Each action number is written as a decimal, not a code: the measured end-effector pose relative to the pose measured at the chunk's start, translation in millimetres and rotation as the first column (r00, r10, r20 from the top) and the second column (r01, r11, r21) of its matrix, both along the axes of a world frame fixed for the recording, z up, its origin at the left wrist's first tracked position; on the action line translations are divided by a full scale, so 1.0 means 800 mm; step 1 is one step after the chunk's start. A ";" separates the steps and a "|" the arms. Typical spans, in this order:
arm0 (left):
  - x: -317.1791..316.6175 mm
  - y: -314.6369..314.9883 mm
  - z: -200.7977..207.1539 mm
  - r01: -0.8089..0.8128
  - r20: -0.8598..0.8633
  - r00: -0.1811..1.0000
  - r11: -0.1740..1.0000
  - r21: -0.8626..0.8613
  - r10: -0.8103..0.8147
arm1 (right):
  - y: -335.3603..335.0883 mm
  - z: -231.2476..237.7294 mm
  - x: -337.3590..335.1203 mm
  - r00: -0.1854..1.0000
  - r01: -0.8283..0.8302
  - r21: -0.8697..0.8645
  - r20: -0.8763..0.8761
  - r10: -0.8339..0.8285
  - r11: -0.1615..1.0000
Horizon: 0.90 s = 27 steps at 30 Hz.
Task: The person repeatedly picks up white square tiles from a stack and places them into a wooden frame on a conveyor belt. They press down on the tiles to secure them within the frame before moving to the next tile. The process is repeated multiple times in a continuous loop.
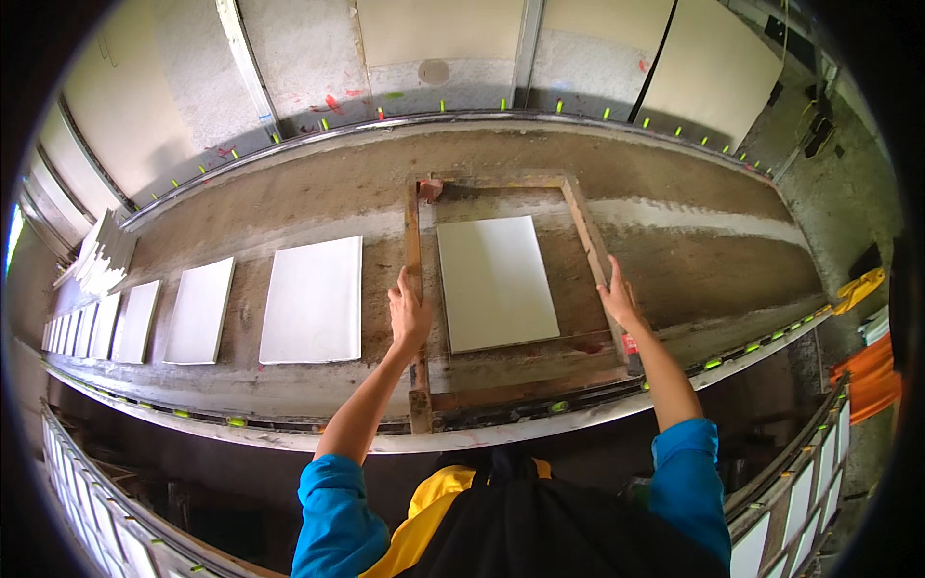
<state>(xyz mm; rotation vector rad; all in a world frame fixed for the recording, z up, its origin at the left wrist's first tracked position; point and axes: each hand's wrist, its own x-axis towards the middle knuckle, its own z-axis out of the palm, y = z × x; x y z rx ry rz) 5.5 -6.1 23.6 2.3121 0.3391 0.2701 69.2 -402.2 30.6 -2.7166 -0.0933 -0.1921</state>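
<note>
A worn wooden frame (412, 231) is over the long table, around a white rectangular sheet (497, 284). My left hand (409, 313) grips its left bar, the thumb and fingers bent about the wood. On the right bar, my right hand (619, 291) holds on in the same way, the fingers partly hidden behind the wood. A small reddish-brown piece (431, 190) sits at the frame's far left corner. Whether the frame rests on the tabletop or hovers just above it, I cannot tell.
More white sheets (311, 301) lie in a row to the left, with a stack (99, 255) at the far left end. Yellow-green clips (713, 363) line both rails of the stained table (713, 260). Other sheet-covered tables (798, 509) curve behind me. Orange cloth (867, 380) hangs at right.
</note>
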 end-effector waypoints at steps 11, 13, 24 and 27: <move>0.008 -0.035 0.096 -0.025 0.196 0.980 0.999 0.039 0.017 | -0.057 0.101 0.062 0.960 -0.256 0.201 -0.063 0.273 0.946; 0.013 -0.073 0.112 -0.017 0.285 0.959 0.999 0.045 0.004 | -0.104 0.106 0.063 0.904 -0.378 -0.010 0.210 0.372 0.926; 0.073 -0.354 0.106 0.080 0.260 0.962 0.996 0.030 -0.085 | -0.378 0.102 0.068 0.980 -0.147 0.213 0.165 0.112 0.966; 0.074 -0.401 0.077 0.054 0.246 0.967 0.998 0.032 -0.060 | -0.414 0.079 0.069 0.982 -0.112 0.256 0.178 0.067 0.960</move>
